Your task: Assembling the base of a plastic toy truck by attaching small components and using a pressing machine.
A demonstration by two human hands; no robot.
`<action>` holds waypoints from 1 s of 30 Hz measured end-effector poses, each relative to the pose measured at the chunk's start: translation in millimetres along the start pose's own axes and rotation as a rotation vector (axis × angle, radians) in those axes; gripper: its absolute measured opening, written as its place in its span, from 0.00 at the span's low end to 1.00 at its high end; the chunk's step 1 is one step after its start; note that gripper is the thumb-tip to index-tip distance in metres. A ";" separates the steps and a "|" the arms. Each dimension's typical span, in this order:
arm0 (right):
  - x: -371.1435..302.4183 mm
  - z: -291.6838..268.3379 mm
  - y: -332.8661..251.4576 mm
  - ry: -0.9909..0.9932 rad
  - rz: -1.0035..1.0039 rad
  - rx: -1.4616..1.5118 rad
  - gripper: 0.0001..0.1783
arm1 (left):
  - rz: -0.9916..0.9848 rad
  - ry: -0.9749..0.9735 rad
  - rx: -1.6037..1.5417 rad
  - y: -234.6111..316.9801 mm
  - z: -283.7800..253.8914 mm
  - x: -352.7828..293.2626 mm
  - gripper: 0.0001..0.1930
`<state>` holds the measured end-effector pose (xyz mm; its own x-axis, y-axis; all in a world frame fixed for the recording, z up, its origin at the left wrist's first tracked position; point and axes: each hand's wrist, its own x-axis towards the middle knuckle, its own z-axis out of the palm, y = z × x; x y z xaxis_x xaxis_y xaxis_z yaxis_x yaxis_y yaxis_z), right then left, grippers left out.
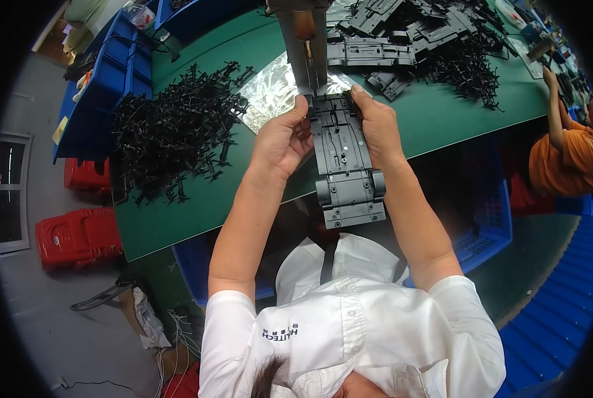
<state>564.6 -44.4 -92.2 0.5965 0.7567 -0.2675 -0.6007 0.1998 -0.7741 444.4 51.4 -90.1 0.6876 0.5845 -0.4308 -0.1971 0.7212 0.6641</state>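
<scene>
A long black plastic chassis plate [341, 142], dotted with small holes and posts, is held between both hands with its far end beneath a metal machine head [304, 50]. My left hand [282, 139] grips the far left corner, thumb on top. On the opposite edge, my right hand [379, 125] closes around the far right corner. The near end of the plate juts past the table's front edge toward my white shirt. Under the machine head lies a shiny clear plastic sheet [270, 89] on the green table [435, 132]. The machine's tip partly hides the plate's far edge.
Left of my hands is a heap of small black plastic parts [170, 132], with blue bins [101, 93] beyond. More black chassis plates [369, 53] and small parts [465, 73] pile up at the back right. Red stools [77, 239] stand left. A person in orange [565, 159] works at right.
</scene>
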 end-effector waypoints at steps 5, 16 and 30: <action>0.1 0.2 -0.3 -0.005 0.008 0.002 0.16 | -0.004 -0.008 -0.011 -0.1 0.0 -0.3 0.10; -0.1 3.1 -2.0 0.032 -0.012 0.027 0.16 | -0.016 0.018 -0.028 2.1 3.7 -1.1 0.09; 3.3 0.7 -3.8 0.039 -0.005 -0.016 0.16 | -0.014 0.040 -0.071 1.3 5.9 4.1 0.09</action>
<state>568.5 -42.2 -89.8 0.6196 0.7312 -0.2855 -0.5893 0.1930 -0.7845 451.1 52.5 -87.4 0.6627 0.5872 -0.4648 -0.2374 0.7533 0.6133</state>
